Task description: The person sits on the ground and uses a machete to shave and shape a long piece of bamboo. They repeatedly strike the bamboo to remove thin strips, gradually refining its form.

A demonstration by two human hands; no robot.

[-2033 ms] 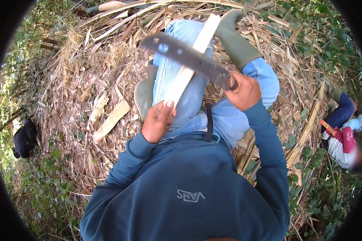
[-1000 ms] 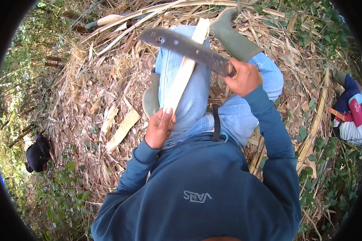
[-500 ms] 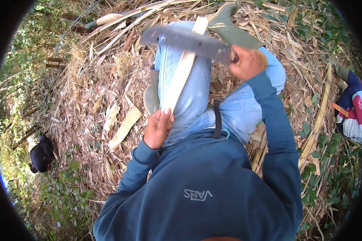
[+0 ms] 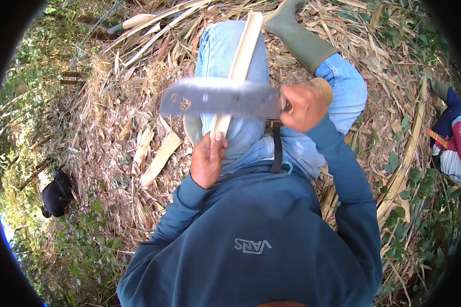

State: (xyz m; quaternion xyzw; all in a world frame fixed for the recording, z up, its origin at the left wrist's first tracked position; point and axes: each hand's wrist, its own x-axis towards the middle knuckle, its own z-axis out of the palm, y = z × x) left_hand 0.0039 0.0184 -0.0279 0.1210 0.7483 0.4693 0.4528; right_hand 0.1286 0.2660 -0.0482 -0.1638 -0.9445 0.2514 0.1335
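Note:
My left hand [image 4: 208,159] is closed around the near end of a pale split bamboo strip [image 4: 247,46], its thumb lying on top. The strip slants up and away across my thigh in light blue jeans [image 4: 217,48]. In my right hand [image 4: 303,106] is the handle of a broad machete [image 4: 220,98], whose end shows behind the fist. The dark blade, slightly smeared by motion, lies crosswise over the strip not far beyond my left fingers. Whether its edge touches the strip I cannot tell.
A green rubber boot [image 4: 302,38] covers my right foot. Dry bamboo sheaths [image 4: 160,159] and leaf litter spread over the ground. Another tool with a pale wooden handle [image 4: 138,21] lies at the far left. One person in dark clothing [image 4: 57,193] is at left, another person [image 4: 449,138] at right.
My right hand has drawn the machete nearer to me along the strip, from its far part toward my left hand. My left hand has shifted slightly right and keeps its grip.

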